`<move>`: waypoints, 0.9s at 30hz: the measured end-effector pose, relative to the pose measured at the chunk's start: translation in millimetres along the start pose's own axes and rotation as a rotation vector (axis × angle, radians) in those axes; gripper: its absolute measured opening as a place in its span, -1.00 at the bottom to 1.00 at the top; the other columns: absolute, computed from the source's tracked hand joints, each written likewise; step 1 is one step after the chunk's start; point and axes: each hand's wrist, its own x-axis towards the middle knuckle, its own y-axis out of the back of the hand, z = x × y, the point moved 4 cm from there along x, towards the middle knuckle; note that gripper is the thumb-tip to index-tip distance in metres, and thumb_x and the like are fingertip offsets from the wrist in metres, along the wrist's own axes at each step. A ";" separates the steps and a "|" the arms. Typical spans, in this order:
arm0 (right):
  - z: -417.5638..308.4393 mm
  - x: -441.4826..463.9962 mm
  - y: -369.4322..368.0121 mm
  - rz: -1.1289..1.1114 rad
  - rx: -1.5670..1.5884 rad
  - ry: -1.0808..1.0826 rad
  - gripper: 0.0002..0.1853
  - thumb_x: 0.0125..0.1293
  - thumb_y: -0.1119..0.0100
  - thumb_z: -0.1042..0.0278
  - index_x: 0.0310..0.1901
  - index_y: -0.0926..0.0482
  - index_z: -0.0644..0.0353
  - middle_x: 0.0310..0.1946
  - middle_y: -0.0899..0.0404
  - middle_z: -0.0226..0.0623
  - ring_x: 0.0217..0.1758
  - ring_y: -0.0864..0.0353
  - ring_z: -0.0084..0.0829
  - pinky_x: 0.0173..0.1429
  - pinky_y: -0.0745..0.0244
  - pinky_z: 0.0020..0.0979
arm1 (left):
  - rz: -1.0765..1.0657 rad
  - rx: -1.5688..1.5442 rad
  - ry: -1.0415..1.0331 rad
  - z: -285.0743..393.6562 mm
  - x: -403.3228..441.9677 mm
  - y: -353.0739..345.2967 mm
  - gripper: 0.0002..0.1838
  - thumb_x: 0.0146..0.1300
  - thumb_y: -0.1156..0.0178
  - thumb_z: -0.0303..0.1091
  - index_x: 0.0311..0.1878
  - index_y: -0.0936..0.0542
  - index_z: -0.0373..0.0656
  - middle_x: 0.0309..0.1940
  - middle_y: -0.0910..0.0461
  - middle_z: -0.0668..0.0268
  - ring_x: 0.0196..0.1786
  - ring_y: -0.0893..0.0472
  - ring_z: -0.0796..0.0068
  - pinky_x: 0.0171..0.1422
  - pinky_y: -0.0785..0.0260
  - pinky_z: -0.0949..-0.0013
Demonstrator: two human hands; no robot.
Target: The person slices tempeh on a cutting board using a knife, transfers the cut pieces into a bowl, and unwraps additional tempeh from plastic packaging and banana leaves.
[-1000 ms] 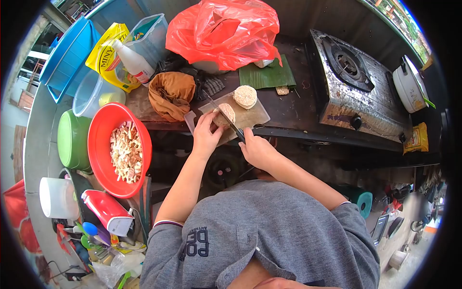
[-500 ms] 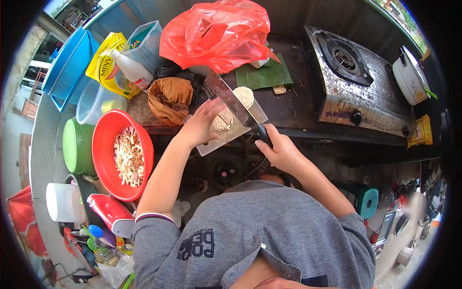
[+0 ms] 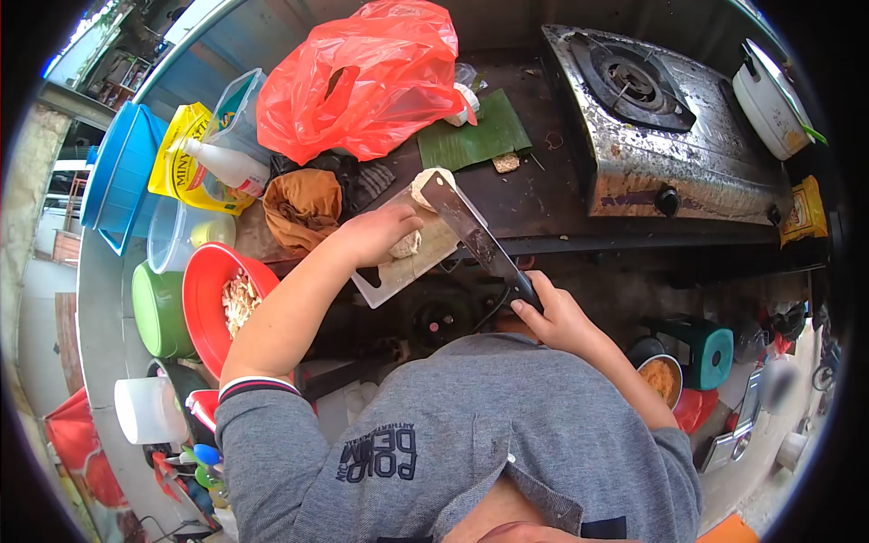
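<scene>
My right hand (image 3: 559,315) is wrapped round the black handle of a cleaver (image 3: 480,237), whose broad blade points up and left over the cutting board. My left hand (image 3: 385,231) curls over a pale, bumpy piece of tempeh (image 3: 406,245) on the white cutting board (image 3: 421,267), its fingertips partly hidden. Another round of tempeh (image 3: 434,185) lies at the board's far end, touching or just under the blade tip; I cannot tell which. Left of my forearm, a red basin (image 3: 206,303) holds many small cut pieces.
A red plastic bag (image 3: 358,86) and a green leaf (image 3: 475,131) lie behind the board. A gas stove (image 3: 706,158) stands at right, a white pot (image 3: 769,104) beyond it. A brown cloth (image 3: 303,208), a white bottle (image 3: 226,166) and a blue basin (image 3: 127,172) are at left.
My left hand's fingers were spread beside the blade and now curl over the tempeh. The cleaver has moved right, away from that piece. The whole view has shifted a little.
</scene>
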 end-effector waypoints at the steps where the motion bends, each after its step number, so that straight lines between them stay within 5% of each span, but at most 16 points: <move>1: 3.0 2.8 -0.2 0.012 -0.041 0.090 -0.59 0.36 -0.08 0.24 0.11 -0.27 0.29 -0.42 -0.58 0.07 -0.35 -0.63 0.05 -0.24 -0.48 -0.17 | 0.000 -0.016 0.036 -2.4 -0.2 -0.2 -0.34 -0.24 -0.40 -0.43 0.07 -0.45 -0.19 0.02 -0.45 0.13 0.15 -0.44 0.06 0.22 -0.38 0.17; 5: 7.9 18.7 -0.2 0.003 -0.209 0.185 -0.64 0.35 -0.08 0.26 0.01 -0.25 0.29 -0.51 -0.55 0.11 -0.39 -0.58 0.14 -0.32 -0.44 -0.07 | -0.004 -0.054 0.244 -0.9 -10.6 -1.6 -0.34 -0.24 -0.41 -0.32 0.05 -0.45 -0.22 -0.05 -0.47 0.05 0.07 -0.49 0.01 0.16 -0.40 0.14; 11: 1.7 47.5 -1.8 -0.067 -0.310 0.184 -0.69 0.34 -0.07 0.27 -0.09 -0.24 0.29 -0.53 -0.53 0.17 -0.40 -0.56 0.18 -0.34 -0.40 0.05 | 0.312 -0.164 0.777 14.3 -15.1 -9.7 -0.25 -0.24 -0.43 -0.11 0.06 -0.43 -0.31 -0.10 -0.50 -0.04 -0.03 -0.56 -0.04 0.09 -0.44 0.11; 16: 5.4 65.5 -2.8 -0.138 -0.383 0.211 -0.70 0.34 -0.07 0.28 -0.09 -0.25 0.30 -0.50 -0.55 0.17 -0.36 -0.56 0.18 -0.31 -0.42 0.04 | 0.410 -0.144 0.856 22.0 -5.0 -16.5 -0.23 -0.20 -0.47 -0.06 0.01 -0.42 -0.38 -0.08 -0.51 -0.07 -0.01 -0.57 -0.02 0.08 -0.48 0.12; 22: -2.5 69.0 6.0 -0.170 -0.462 0.255 -0.70 0.34 -0.06 0.29 -0.10 -0.24 0.30 -0.51 -0.55 0.15 -0.37 -0.57 0.18 -0.31 -0.43 0.07 | 0.333 -0.229 0.981 27.9 -6.3 -11.7 -0.06 -0.15 -0.45 0.07 0.21 -0.35 -0.39 0.06 -0.47 -0.16 0.11 -0.53 -0.01 0.18 -0.41 0.14; 27: -17.6 64.1 17.7 -0.120 -0.399 0.292 -0.69 0.34 -0.06 0.28 -0.06 -0.24 0.29 -0.50 -0.56 0.15 -0.37 -0.57 0.19 -0.30 -0.45 0.06 | 0.695 -0.429 0.815 30.5 -30.4 -18.0 0.00 -0.18 -0.50 -0.04 0.30 -0.27 -0.32 0.18 -0.41 -0.10 0.26 -0.42 0.01 0.34 -0.28 0.12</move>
